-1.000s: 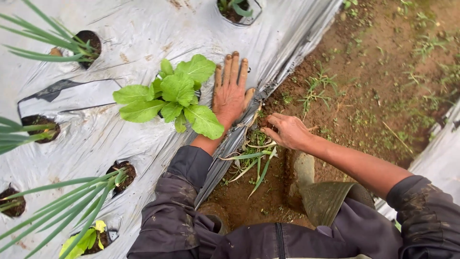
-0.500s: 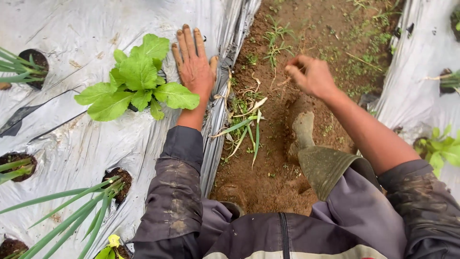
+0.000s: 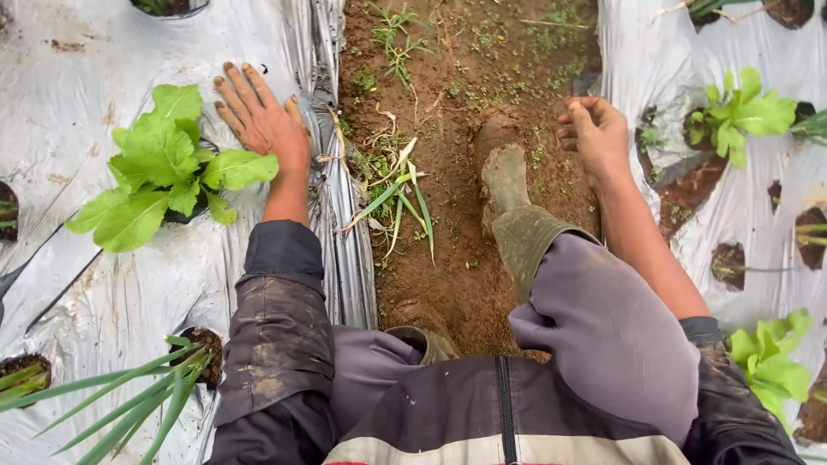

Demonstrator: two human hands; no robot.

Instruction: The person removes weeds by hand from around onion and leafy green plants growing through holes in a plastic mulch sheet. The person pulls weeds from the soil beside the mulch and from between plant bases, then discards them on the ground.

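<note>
Head view: left hand [image 3: 263, 120] flat on plastic mulch [image 3: 103, 293], fingers spread, just right of leafy seedling [image 3: 164, 168]. Right hand [image 3: 594, 133] loosely curled, empty, over soil [image 3: 457, 77], well apart from seedling.

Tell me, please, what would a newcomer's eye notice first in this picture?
First, the bright green leafy plant growing through the silver plastic mulch sheet at the left, with the left hand lying flat beside it. Then the muddy green rubber boot on the brown soil path in the middle, with the right hand loosely curled above the path's right edge.
</note>
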